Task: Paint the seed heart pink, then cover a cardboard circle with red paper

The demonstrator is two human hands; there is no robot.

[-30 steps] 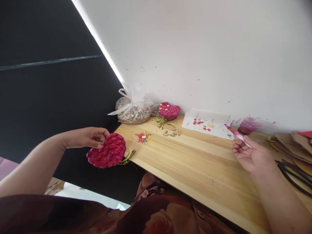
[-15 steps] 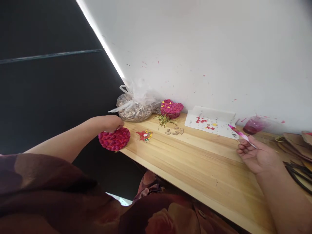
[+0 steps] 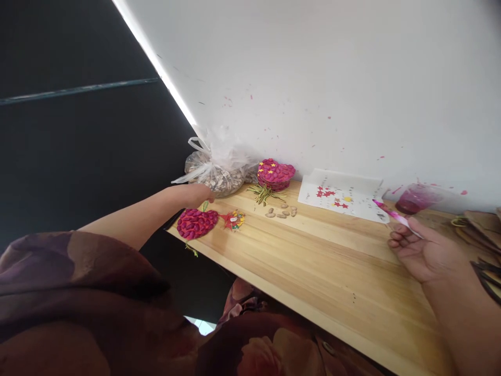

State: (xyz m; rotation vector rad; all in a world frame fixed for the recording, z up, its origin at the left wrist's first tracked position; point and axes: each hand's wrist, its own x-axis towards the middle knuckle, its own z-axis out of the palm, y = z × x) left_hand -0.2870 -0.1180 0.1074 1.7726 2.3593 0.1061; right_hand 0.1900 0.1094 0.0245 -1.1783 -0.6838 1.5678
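Observation:
My left hand (image 3: 195,195) is at the table's left end, over a pink-and-red heart-shaped piece (image 3: 198,223) covered in dyed shells. A short green cord (image 3: 205,206) rises from the piece to my closed fingers, which are partly hidden; another green strand hangs below it. Close by on the right lies a red star (image 3: 227,221) with small coloured bits (image 3: 237,220). My right hand (image 3: 420,250) holds a slim, pink-stained paintbrush (image 3: 393,214), its tip pointing left toward a white sheet (image 3: 313,198) with red and yellow stars.
A tied clear bag of shells (image 3: 223,180) sits against the wall. Beside it are a stacked pink heart (image 3: 277,175) with yellow stars, green cords (image 3: 266,194) and several peanuts (image 3: 284,213). A cup of pink liquid (image 3: 415,199) stands at right, near dark scissor-like handles (image 3: 487,274).
The heart-shaped piece has moved right with my left hand and turned, showing its heart outline and green cords. My right hand keeps its grip on the paintbrush, shifted slightly in view.

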